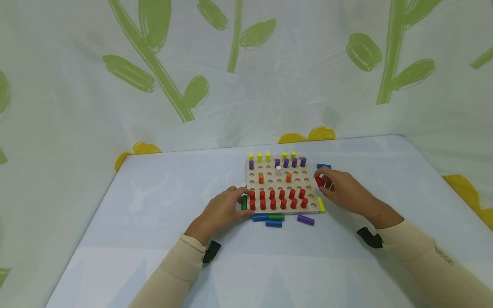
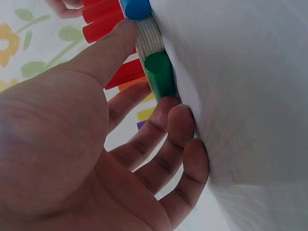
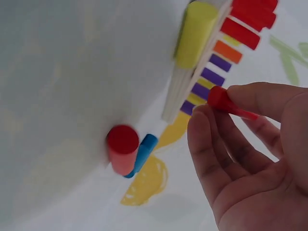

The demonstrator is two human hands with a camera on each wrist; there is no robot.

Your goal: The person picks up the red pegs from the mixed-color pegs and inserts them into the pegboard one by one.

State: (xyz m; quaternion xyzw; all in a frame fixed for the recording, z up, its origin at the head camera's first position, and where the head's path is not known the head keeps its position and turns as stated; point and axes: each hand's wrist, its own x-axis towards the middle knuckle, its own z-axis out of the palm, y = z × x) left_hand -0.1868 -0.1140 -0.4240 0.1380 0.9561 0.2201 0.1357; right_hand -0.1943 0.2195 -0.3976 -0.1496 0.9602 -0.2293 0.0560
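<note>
A light wooden pegboard (image 1: 281, 186) bears rows of yellow, purple, orange and red pegs, with one white peg (image 1: 278, 170). My left hand (image 1: 223, 211) rests at its near left corner, thumb and forefinger spread along the edge. Beside those fingers is a green peg (image 2: 160, 76). Right of the board, my right hand (image 1: 344, 190) pinches a red peg (image 3: 220, 98) between thumb and fingertips, clear of the table. Another red peg (image 3: 122, 149) lies on the table beyond it, near a blue peg (image 1: 324, 166).
Along the board's front edge lie blue pegs (image 1: 274, 223), a green peg (image 1: 276, 217) and a purple peg (image 1: 306, 220). A yellow peg (image 1: 321, 205) lies against its right side. White cloth printed with green leaves (image 1: 129, 72) hangs behind the pale table (image 1: 246, 265).
</note>
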